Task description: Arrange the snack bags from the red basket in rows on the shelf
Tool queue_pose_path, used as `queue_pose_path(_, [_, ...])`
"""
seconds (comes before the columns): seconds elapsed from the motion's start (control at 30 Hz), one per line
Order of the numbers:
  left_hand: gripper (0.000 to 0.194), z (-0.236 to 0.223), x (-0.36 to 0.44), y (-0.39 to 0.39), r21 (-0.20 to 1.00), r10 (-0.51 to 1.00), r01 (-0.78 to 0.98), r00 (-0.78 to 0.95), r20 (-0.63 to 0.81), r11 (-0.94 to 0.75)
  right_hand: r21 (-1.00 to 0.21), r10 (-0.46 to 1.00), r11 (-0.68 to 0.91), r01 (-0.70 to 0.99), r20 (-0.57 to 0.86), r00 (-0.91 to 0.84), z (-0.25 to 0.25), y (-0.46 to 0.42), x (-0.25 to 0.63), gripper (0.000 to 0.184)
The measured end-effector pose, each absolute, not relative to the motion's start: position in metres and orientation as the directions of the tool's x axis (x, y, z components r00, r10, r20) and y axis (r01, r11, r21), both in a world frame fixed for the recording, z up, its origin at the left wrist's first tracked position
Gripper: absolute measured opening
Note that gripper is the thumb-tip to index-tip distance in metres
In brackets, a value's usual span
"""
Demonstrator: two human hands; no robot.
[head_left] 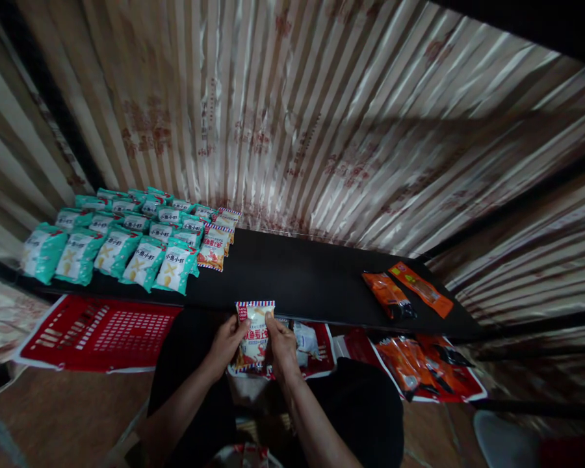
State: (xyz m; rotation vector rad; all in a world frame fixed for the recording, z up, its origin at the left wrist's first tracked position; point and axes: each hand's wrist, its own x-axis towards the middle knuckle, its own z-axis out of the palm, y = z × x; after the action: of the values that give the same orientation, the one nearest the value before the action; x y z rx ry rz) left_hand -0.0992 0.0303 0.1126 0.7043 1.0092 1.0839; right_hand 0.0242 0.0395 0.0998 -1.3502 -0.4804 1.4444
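Both my hands hold one snack packet [254,330] with a red, white and blue striped border, upright just below the front edge of the black shelf [292,276]. My left hand [227,348] grips its left side and my right hand [280,344] grips its right side, fingers curled on it. Matching striped packets [217,244] lie on the shelf's left part, beside rows of teal snack packets [121,244].
Two orange packets [404,289] lie on the shelf's right end. Below are an empty red basket [102,331] at left, a red basket [316,348] with packets in the middle and one holding orange packets [424,367] at right. A striped curtain hangs behind.
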Motion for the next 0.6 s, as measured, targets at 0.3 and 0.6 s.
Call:
queue_pose_path(0.3, [0.047, 0.086, -0.105, 0.049, 0.928, 0.958, -0.258, -0.023, -0.285, 0.269, -0.832, 0.886, -0.405, -0.379, -0.459, 0.06, 0.126, 0.042, 0.01, 0.041])
queue_pose_path(0.6, [0.046, 0.1, -0.118, 0.067, 0.938, 0.957, -0.231, -0.073, -0.282, 0.259, -0.881, 0.925, -0.381, -0.282, -0.366, -0.105, 0.129, 0.038, 0.008, 0.041])
